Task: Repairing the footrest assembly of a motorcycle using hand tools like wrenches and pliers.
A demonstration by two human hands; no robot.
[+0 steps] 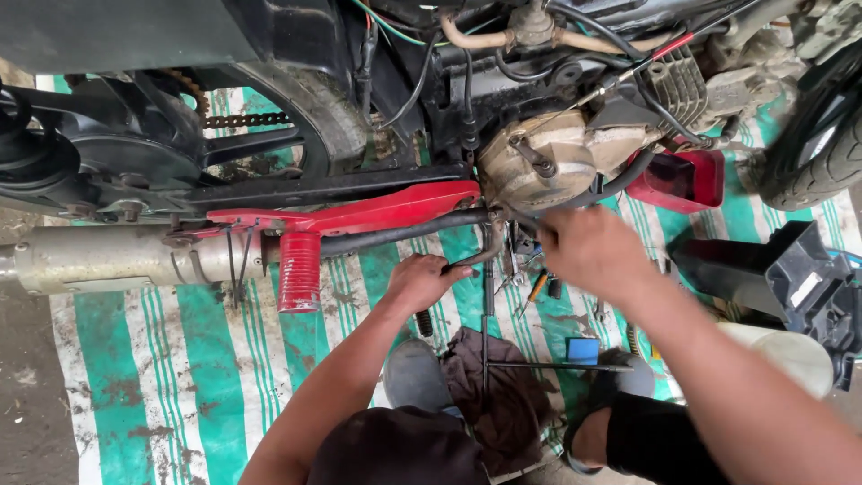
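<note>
Both bare forearms reach forward beneath the engine case (539,166): the left hand (420,280) curls closed below-left of it, the right hand (593,251) hovers just under, fingers bent.

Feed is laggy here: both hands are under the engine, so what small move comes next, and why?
Probably steady the bent lever with the left hand while the right hand works beside the round engine cover. The left already grips the lever; what the right holds is blurred.

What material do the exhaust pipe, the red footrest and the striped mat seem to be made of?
Exhaust pipe: apparently metal, with a dull, stained silver finish. Red footrest: probably rubber or plastic, judging by its ribbed surface. Striped mat: looks like woven plastic sheet, green and white, thin, wrinkled and dirty.
</note>
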